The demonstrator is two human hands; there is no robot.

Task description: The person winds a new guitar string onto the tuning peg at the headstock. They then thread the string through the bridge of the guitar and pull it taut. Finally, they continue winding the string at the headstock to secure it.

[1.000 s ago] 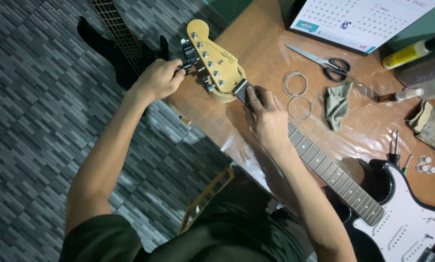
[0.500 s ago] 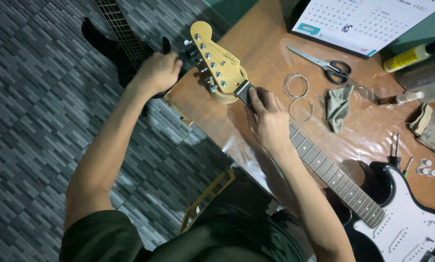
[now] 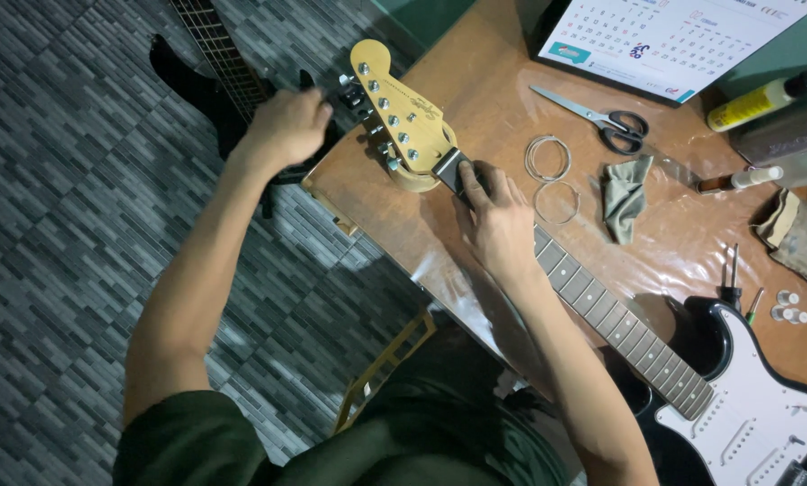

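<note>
While the left hand (image 3: pixel 286 126) is gripping a tuning peg (image 3: pixel 349 88) at the far-left edge of the pale headstock (image 3: pixel 403 112), the right hand (image 3: pixel 498 220) is pressing flat, fingers closed down, on the guitar neck (image 3: pixel 619 324) at the nut. Because the headstock is overhanging the table (image 3: pixel 475 99) edge on a small wooden rest (image 3: pixel 412 178), uneven turning force is risking a slip off it. Loose string coils (image 3: pixel 547 157) and scissors (image 3: pixel 601 117) are lying just right, within snagging reach.

Glossy wooden headstock (image 3: pixel 402 106), metal tuners (image 3: pixel 357 97)
</note>
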